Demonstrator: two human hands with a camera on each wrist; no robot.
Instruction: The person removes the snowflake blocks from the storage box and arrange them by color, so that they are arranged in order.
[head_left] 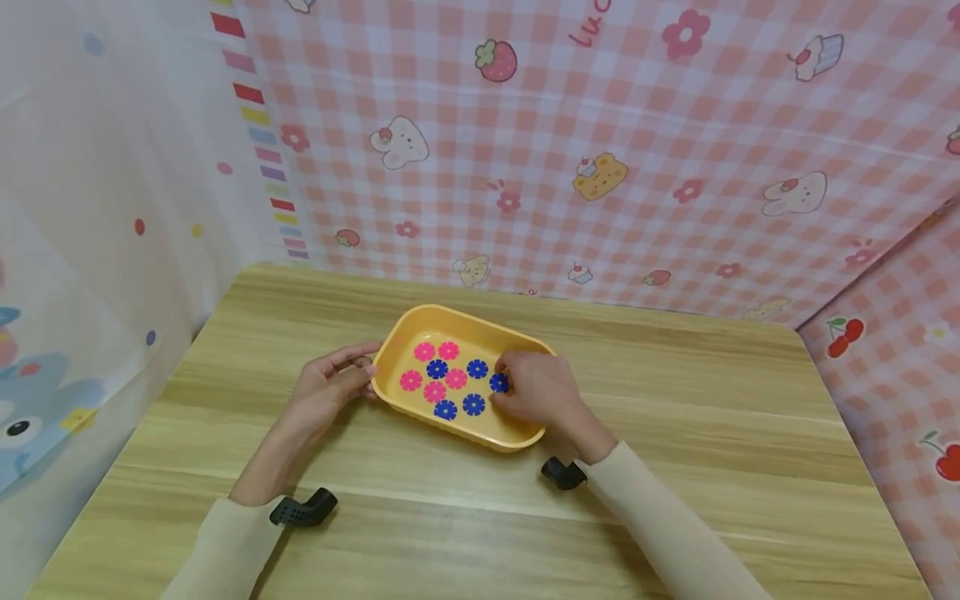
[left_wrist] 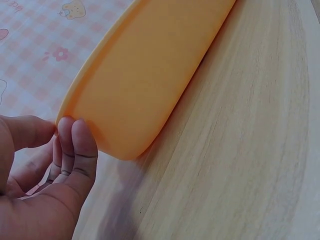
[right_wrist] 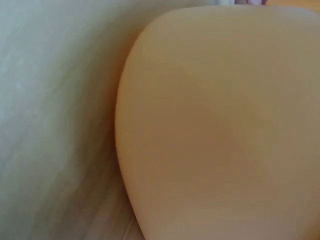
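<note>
The blue notched disc point(head_left: 498, 383) inside the yellow tray point(head_left: 487, 332) meets the curled grip of the right hand point(head_left: 540, 387), whether held I cannot tell, and is best pinched edgewise while the left hand point(head_left: 332, 385), pinching the rim point(left_wrist: 101, 48), steadies things.

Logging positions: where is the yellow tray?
In the head view, the yellow tray is on the table, left hand gripping its left rim, right hand over its right end.

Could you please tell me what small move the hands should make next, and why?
Perhaps the right hand should secure the blue disc nearest it: it reaches inside the yellow tray, beside that disc, while the left hand holds the tray. Whether the disc is gripped yet, I cannot tell.
</note>
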